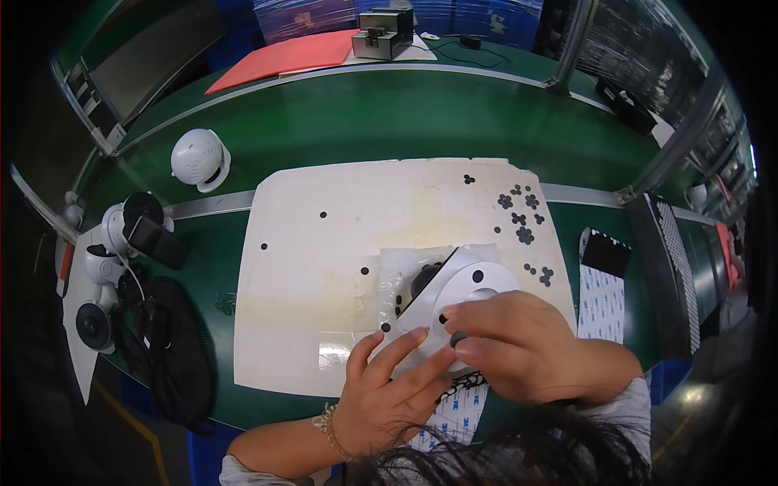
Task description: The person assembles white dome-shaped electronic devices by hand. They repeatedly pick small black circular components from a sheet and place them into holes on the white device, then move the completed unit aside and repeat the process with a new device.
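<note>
A white round-based device (pixel 496 279) lies tilted on a piece of bubble wrap (pixel 387 267), with a black part of it facing left. Small dark discs sit on its white face. My right hand (pixel 523 344) comes in from the right, thumb and forefinger pinching a small black round pad (pixel 458 338) just above the device. Spread fingers of my left hand (pixel 385 401) rest against the device's near left side, one fingertip close to the pinched pad; its thumb is hidden. Below the hands hangs a printed backing sheet with black pads (pixel 454 417), partly covered.
A pale board (pixel 308 275) under the work carries loose black pads, several clustered at right (pixel 523 215). Left stand white cameras (pixel 101 267) and a black bag (pixel 174 356); another white camera (pixel 198 158) stands farther back. Another backing sheet (pixel 601 296) and a long black strip (pixel 668 275) lie right.
</note>
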The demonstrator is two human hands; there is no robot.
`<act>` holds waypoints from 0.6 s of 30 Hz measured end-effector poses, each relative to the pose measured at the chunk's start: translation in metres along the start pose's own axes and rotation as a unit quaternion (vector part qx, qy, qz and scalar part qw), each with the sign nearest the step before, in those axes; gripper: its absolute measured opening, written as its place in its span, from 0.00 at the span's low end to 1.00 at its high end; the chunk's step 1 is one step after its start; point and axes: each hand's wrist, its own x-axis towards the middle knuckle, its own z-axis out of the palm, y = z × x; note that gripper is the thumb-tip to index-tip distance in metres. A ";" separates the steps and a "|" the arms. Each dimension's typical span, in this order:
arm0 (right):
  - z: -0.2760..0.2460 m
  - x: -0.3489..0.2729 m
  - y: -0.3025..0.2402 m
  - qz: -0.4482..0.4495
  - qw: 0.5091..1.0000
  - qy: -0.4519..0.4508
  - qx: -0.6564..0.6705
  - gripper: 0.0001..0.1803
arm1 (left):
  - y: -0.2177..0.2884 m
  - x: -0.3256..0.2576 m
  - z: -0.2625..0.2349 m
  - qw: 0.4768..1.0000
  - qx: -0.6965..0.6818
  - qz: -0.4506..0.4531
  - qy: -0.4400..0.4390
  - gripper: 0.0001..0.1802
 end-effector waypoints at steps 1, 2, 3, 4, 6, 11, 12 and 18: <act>-0.004 -0.001 0.000 0.010 1.000 0.001 -0.010 0.19 | 0.000 0.000 0.000 1.000 0.001 0.001 0.000 0.08; -0.008 -0.004 0.000 0.020 1.000 0.002 -0.020 0.18 | 0.000 0.000 0.001 1.000 0.003 0.002 0.007 0.08; -0.010 -0.008 0.001 0.049 0.999 0.015 -0.017 0.17 | 0.000 -0.001 0.002 1.000 0.004 0.003 0.015 0.08; -0.012 -0.014 0.002 0.078 0.997 0.027 -0.014 0.15 | 0.000 -0.001 0.003 1.000 0.005 0.004 0.023 0.09; -0.013 -0.029 0.002 0.146 0.989 0.012 0.024 0.06 | 0.001 -0.001 0.002 1.000 0.011 0.002 0.018 0.09; -0.001 -0.047 0.002 0.212 0.973 -0.013 0.093 0.02 | 0.000 0.000 0.006 0.999 -0.001 0.004 0.035 0.10; 0.001 -0.047 0.003 0.221 0.970 -0.011 0.104 0.03 | 0.000 0.000 0.007 0.999 0.001 0.002 0.037 0.10; 0.005 -0.049 0.002 0.225 0.969 -0.015 0.104 0.03 | 0.000 0.001 0.007 0.999 -0.005 0.000 0.035 0.09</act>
